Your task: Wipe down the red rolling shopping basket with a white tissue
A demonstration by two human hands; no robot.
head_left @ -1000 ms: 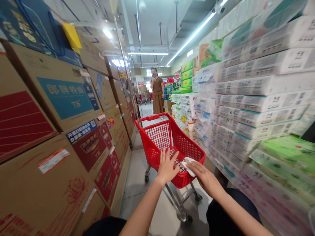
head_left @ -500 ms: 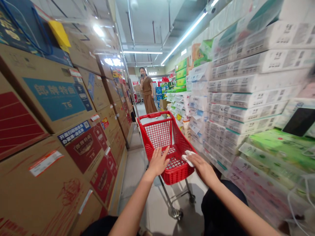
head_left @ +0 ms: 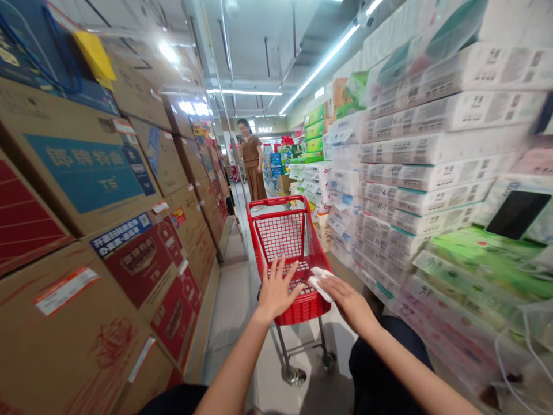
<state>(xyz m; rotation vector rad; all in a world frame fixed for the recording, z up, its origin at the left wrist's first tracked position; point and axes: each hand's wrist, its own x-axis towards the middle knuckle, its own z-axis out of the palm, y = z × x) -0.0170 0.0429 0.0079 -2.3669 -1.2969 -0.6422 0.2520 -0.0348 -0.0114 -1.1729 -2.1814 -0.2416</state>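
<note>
The right hand (head_left: 348, 301) has a white wipe (head_left: 318, 279) under its fingers, at the near right rim of the red shopping cart (head_left: 302, 312); the left hand (head_left: 275, 293), fingers splayed loose, is near left. I see cardboard cartons (head_left: 60, 323) lining the left.

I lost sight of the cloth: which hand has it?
The right hand: it holds the white cloth at the near end of the red cart. The left hand is spread open, with no cloth visible.

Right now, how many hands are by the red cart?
2: the left hand at the cart's near end; the right hand, holding a white wipe, at its near right corner.
</note>
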